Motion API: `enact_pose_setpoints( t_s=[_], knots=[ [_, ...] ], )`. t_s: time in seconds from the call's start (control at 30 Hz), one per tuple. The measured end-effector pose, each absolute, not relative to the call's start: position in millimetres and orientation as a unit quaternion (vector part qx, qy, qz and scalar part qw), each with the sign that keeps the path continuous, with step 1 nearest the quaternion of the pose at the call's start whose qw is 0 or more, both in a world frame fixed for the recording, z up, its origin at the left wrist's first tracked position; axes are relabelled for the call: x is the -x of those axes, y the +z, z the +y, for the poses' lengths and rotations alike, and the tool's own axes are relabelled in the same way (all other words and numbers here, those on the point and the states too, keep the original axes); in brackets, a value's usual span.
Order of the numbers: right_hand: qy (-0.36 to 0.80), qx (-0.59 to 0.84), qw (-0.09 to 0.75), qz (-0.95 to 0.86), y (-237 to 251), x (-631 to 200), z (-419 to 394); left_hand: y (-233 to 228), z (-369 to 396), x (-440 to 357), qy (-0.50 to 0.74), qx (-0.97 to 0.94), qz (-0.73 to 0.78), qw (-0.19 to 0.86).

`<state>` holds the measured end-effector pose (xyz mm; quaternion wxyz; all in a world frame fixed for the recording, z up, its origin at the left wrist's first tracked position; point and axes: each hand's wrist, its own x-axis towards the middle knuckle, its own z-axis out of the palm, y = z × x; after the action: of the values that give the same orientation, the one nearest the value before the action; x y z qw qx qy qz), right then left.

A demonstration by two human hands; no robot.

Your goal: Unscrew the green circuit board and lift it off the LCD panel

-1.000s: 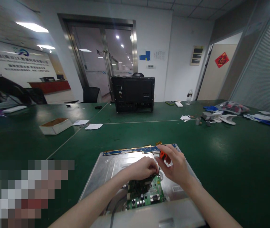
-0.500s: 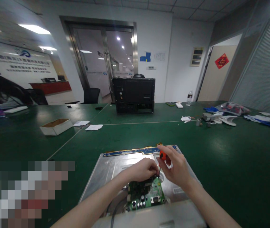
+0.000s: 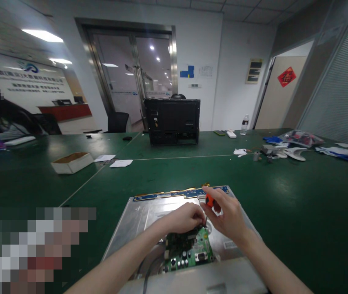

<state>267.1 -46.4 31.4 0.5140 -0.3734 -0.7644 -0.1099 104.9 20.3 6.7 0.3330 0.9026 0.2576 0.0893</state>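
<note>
1. Clock centred on the green circuit board (image 3: 206, 245), 12 pointing away: the white box (image 3: 72, 166) sits at 10 to 11, open-topped; what its floor holds cannot be seen.
2. Toward 1 to 2, a clear plastic bag (image 3: 304, 138) contains red and dark items.
3. The board lies on a metal panel (image 3: 134, 220); a blue strip (image 3: 174, 194) runs along that panel's 12 o'clock edge.
4. Right hand (image 3: 231, 212), at 1, grasps an orange-handled screwdriver (image 3: 209, 200), shaft down at the board's far edge.
5. Left hand (image 3: 189, 216), toward 12, has fingers bunched beside the shaft; whether they pinch it, I cannot tell.
6. Beyond the panel's 3 o'clock edge, green tabletop (image 3: 299, 224) spreads wide, giving the right arm room.
</note>
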Motion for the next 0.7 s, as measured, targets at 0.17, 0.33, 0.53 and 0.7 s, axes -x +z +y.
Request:
enact_pose_setpoints(
  t_s=[0.17,0.33,0.53,0.7],
  knots=[
    [-0.075,0.361,0.504,-0.781,31.5,-268.1,-48.5,8.1,20.2,-104.8,0.088,-0.904,0.259,0.329],
    [-0.058,0.366,0.509,-0.777,33.1,-267.7,-49.5,7.2,20.2,-105.0,0.090,-0.903,0.258,0.330],
    [-0.073,0.377,0.519,-0.764,34.2,-267.0,-48.9,5.4,21.2,-105.0,0.091,-0.902,0.251,0.340],
    [-0.100,0.379,0.510,-0.766,34.7,-268.2,-48.1,6.0,20.7,-105.3,0.091,-0.901,0.254,0.341]
  ],
)
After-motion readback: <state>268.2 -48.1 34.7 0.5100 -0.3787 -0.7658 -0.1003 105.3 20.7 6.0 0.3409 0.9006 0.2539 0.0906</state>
